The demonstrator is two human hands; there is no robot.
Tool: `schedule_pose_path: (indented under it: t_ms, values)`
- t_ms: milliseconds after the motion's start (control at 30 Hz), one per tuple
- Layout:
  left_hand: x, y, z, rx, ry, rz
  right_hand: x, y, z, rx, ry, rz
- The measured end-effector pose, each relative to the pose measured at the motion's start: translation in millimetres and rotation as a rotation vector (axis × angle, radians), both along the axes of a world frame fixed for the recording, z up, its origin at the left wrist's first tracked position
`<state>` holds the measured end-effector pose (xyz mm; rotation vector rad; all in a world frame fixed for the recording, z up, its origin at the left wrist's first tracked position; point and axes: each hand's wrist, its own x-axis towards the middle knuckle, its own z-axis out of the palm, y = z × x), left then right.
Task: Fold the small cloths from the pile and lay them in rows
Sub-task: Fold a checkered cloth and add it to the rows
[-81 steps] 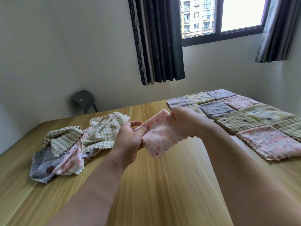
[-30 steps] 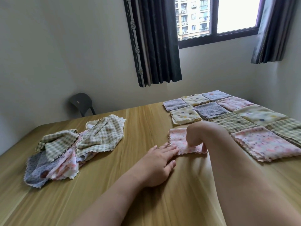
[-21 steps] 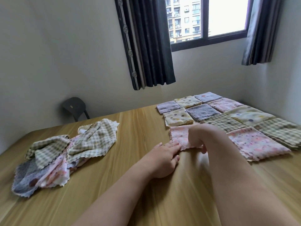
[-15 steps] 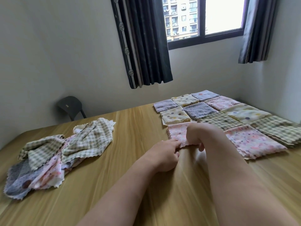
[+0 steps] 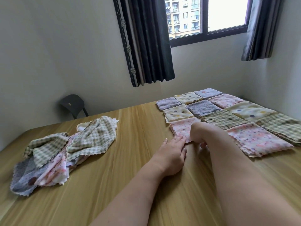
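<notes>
Noted fingers point(image 5: 178, 139) of left hand point(image 5: 171, 152) straight, tips pressing near-left corner of folded pink cloth point(image 5: 182, 128); right hand point(image 5: 197, 136) curled down over near edge, grip not discernible; cloth flat on counter point(image 5: 130, 176), touching yellow dotted cloth point(image 5: 177, 112), leftmost in rows point(image 5: 224, 119). Smooth outward; square edges to neighbours; keep layers from sliding. Versus 2.7 s back: then held aloft between both hands; no change seen in pile point(image 5: 65, 149).

Pale walls point(image 5: 65, 46), dark curtains point(image 5: 146, 41), bright window point(image 5: 226, 12), grey chair point(image 5: 73, 105)
</notes>
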<state>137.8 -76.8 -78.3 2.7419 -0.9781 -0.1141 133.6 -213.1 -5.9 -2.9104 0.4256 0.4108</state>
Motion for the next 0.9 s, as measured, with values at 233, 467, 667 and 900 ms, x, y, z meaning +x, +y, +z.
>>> schedule_pose_path:
  t_ms: [233,467,667,900]
  values:
    - [9,20,23,-0.215,-0.065,0.21,7,19,9,0.052,-0.13,0.043]
    - [20,89,68,-0.162,-0.166,0.732,2,75,28,0.108,-0.193,0.278]
    - [16,129,57,0.215,-0.153,0.888,-6,112,21,0.156,-0.229,0.398]
    - [23,136,40,0.16,0.036,0.909,-9,116,22,0.161,-0.232,0.408]
